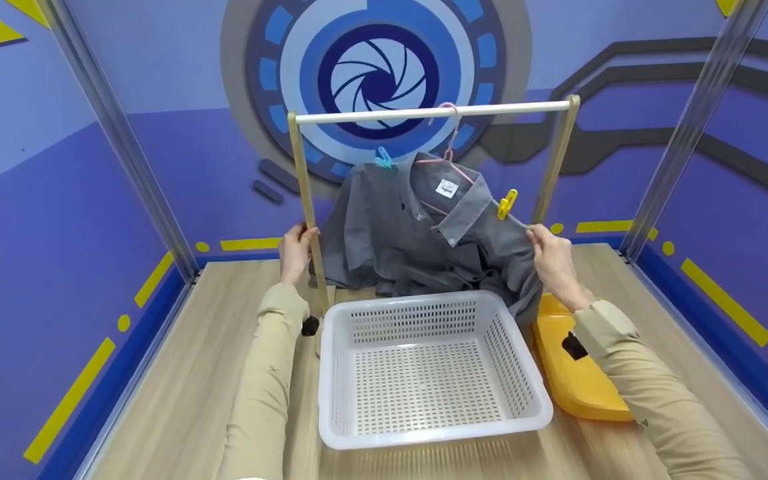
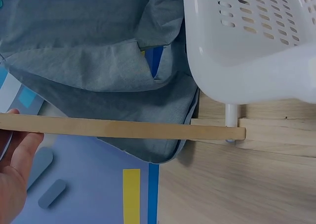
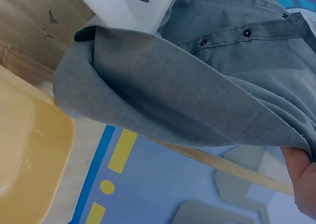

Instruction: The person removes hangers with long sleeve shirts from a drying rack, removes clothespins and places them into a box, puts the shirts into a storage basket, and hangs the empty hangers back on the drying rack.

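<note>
A grey collared shirt (image 1: pixel 384 227) hangs on a pink hanger (image 1: pixel 452 137) from the white bar of a wooden clothes rack (image 1: pixel 371 116). A blue clothespin (image 1: pixel 383 159) sits on one shoulder and a yellow clothespin (image 1: pixel 507 204) on the other. My left hand (image 1: pixel 296 252) grips the rack's left wooden post (image 2: pixel 123 128), beside the shirt. With thumb and fingers, my right hand (image 1: pixel 554 260) pinches the shirt's fabric at the upper sleeve, below the yellow clothespin. In the right wrist view, that sleeve (image 3: pixel 163 86) droops in folds from the hand (image 3: pixel 305 184).
A white perforated basket (image 1: pixel 434 435) stands on the wooden table (image 1: pixel 224 287) in front of the shirt. To its right lies a yellow plastic container (image 1: pixel 574 373), partly behind the right forearm. Patterned panels (image 1: pixel 177 160) and metal posts enclose the table.
</note>
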The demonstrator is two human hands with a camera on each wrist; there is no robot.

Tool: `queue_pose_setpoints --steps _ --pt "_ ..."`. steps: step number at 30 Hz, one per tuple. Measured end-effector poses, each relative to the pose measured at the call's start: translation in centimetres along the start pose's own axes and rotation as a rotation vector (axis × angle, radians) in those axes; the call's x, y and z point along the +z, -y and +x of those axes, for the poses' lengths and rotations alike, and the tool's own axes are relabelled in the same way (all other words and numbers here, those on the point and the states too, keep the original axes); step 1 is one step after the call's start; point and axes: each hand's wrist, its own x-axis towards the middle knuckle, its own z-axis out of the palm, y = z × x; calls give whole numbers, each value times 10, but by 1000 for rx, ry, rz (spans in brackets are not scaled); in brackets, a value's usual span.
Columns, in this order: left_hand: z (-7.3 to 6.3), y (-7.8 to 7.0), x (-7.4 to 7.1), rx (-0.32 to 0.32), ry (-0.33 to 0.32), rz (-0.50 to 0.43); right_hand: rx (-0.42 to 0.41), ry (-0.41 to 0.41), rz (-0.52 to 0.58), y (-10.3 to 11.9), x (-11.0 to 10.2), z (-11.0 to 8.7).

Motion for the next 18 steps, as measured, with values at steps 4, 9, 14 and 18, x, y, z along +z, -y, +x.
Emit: queue_pose_setpoints --steps 4,9,14,18 --pt "0 0 0 -3 4 -33 8 -24 6 3 -3 2" --pt "0 0 -1 20 -13 -17 11 -54 -1 6 -8 5" --pt "-1 0 -1 28 -5 -35 46 -63 0 7 -15 7" --pt "-1 1 0 19 4 -45 79 -70 4 9 -21 8"
